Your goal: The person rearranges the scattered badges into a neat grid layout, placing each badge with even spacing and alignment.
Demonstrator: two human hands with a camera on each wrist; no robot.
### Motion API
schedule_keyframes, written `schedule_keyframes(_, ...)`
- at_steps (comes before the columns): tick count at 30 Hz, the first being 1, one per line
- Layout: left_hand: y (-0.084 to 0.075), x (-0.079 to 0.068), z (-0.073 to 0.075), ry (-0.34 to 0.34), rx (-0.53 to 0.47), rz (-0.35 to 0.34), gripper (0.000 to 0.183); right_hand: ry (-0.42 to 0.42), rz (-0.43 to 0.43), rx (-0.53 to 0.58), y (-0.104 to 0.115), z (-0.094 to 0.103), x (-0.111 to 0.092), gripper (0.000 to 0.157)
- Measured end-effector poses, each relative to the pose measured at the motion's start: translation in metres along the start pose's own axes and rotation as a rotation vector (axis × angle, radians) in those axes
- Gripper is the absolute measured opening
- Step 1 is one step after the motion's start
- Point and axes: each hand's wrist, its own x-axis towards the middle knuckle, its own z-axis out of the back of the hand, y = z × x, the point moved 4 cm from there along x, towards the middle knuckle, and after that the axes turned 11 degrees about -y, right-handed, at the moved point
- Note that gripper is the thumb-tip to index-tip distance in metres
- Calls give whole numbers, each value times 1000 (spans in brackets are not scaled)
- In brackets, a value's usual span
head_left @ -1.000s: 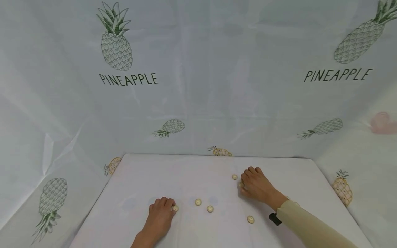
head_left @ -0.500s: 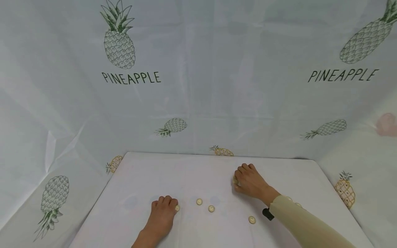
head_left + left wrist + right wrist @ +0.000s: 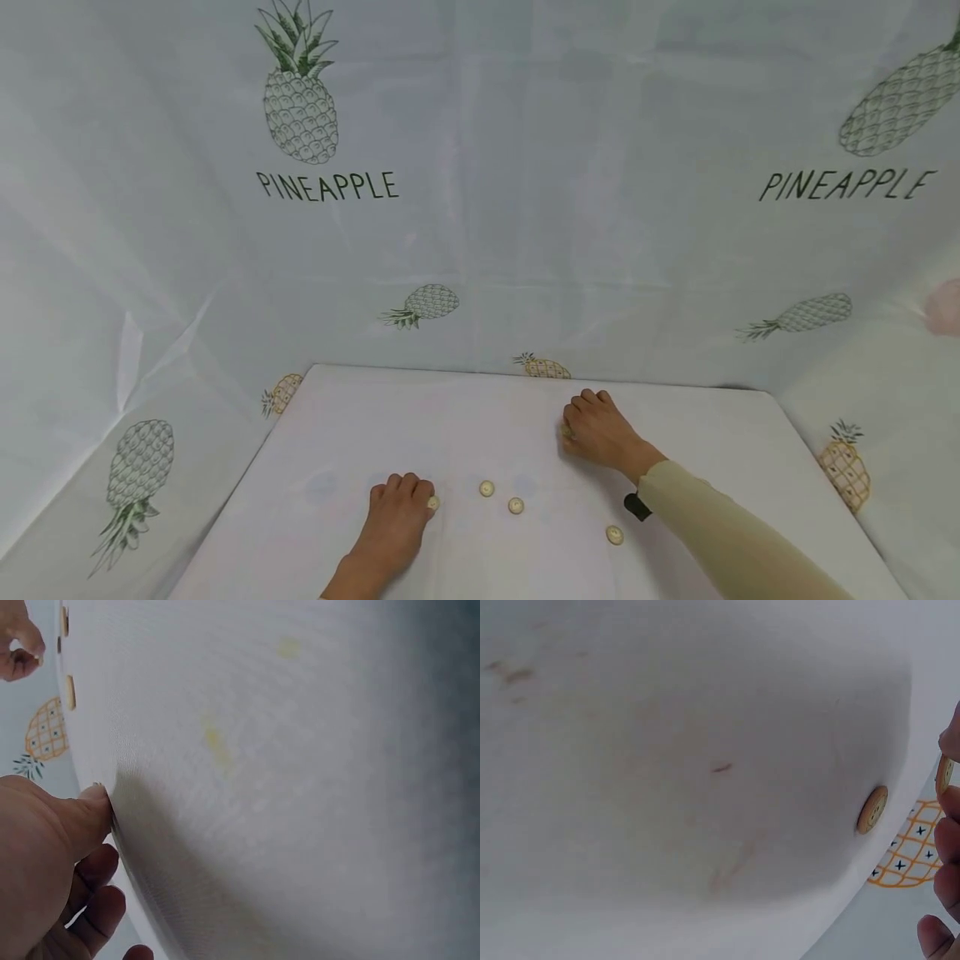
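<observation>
As R grip (image 3: 597, 431) pinches btn (image 3: 944, 775), rd, tan, dk holes mid-face

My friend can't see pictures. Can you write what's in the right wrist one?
A person's right hand, at the right edge, pinches a tan button. A second button lies nearby on a white tabletop with brown marks, and part of an orange pineapple print shows past its edge.
</observation>
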Motion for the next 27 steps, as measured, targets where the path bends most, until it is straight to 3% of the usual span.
schedule_keyframes(12, 0, 1, -1, 9, 2, 15, 28, 136, -62, 51, 5, -24, 24, 23)
schedule_keyframes(21, 0, 1, -2, -11, 9, 5, 28, 226, -117, 66, 6, -33, 26, 25)
schedule_keyframes(27, 1, 1, -1, -2, -1, 19, 27, 227, -119, 58, 6, -34, 25, 25)
